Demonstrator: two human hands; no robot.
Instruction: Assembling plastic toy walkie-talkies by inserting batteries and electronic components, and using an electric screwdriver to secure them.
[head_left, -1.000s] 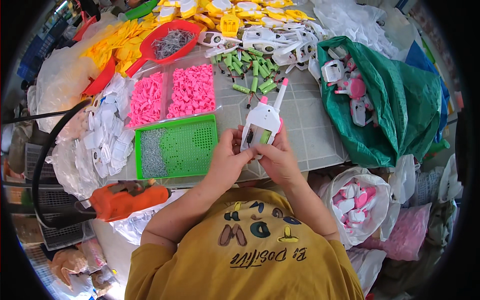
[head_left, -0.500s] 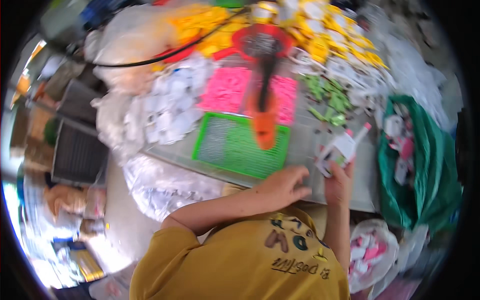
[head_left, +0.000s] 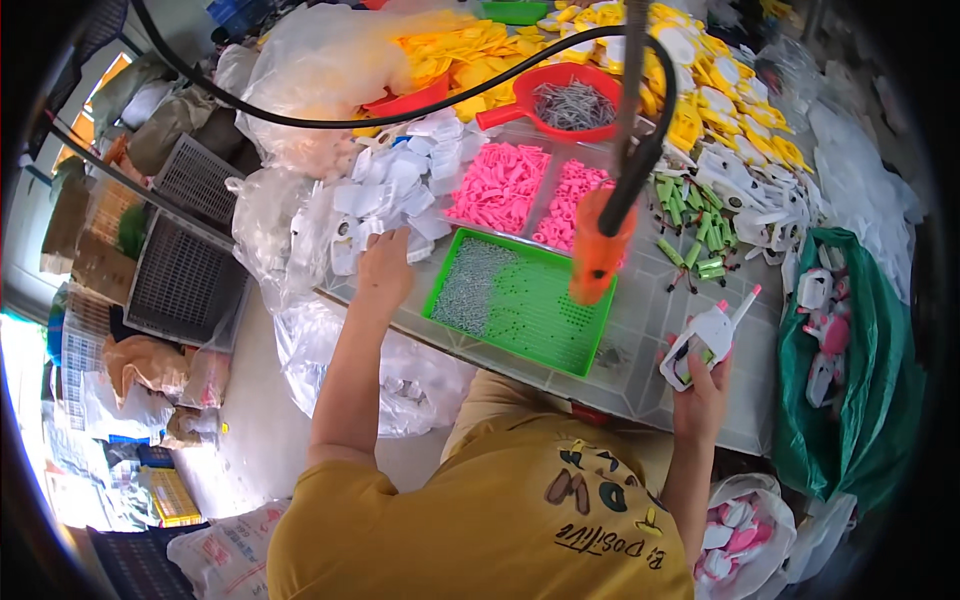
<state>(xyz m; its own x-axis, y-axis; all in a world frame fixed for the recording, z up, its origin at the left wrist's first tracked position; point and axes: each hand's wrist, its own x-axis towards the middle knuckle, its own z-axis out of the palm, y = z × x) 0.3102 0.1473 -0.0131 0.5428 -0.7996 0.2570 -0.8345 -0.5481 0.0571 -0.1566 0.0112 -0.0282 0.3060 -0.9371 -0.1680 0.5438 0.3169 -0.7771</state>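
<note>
My right hand point(head_left: 701, 395) grips a white plastic housing point(head_left: 703, 340) with pink tips and a slim white stem; its open side shows something green inside. My left hand point(head_left: 388, 268) reaches to the near edge of a pile of flat white plastic pieces point(head_left: 405, 180). Its fingers bend down together there; whatever lies under the fingertips is hidden. Between my hands a green tray point(head_left: 510, 349) holds many small metal screws point(head_left: 475, 285), massed at its left. Over the tray's right end hangs an orange power-screwdriver-like tool point(head_left: 600, 245) on a black cable.
Beyond the tray stand bins of pink pieces point(head_left: 500, 185) and a red scoop point(head_left: 523, 100) of metal pins. Green wired battery-like cells point(head_left: 705, 225) lie at right, by a green sack point(head_left: 870, 370). Yellow parts point(head_left: 715, 80) heap at the back. Grey crates point(head_left: 185, 285) stand left.
My left hand has gone from beside the right hand, leftward across the tray, to the white pieces. My right hand still holds the housing. The hanging tool has shifted right in the view.
</note>
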